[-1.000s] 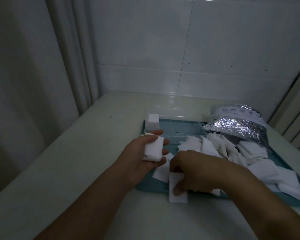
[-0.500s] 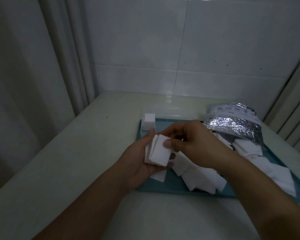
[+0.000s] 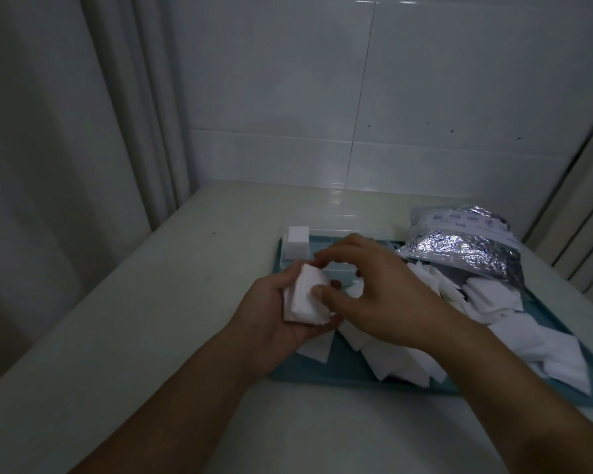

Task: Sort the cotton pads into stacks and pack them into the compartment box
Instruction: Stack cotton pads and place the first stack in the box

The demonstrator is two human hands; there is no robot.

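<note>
My left hand [image 3: 271, 316] holds a small stack of white square cotton pads [image 3: 303, 299] upright over the left end of the teal tray [image 3: 326, 372]. My right hand [image 3: 374, 289] pinches the stack, thumb on its front face and fingers over its top edge. Loose cotton pads [image 3: 514, 330] lie heaped across the tray's middle and right. A clear compartment box [image 3: 336, 232] stands at the tray's far edge, with one stack of pads [image 3: 297, 241] in its left end compartment; my hands hide most of the box.
A silver foil pouch [image 3: 466, 244] lies open at the tray's far right, partly on the pads. The tray sits on a pale table [image 3: 151, 319] against a tiled wall. A curtain [image 3: 127, 114] hangs at the left.
My right hand picked a pad from the tray's near edge, brought it up to the stack in my left hand, and now holds the stack's top and front.
</note>
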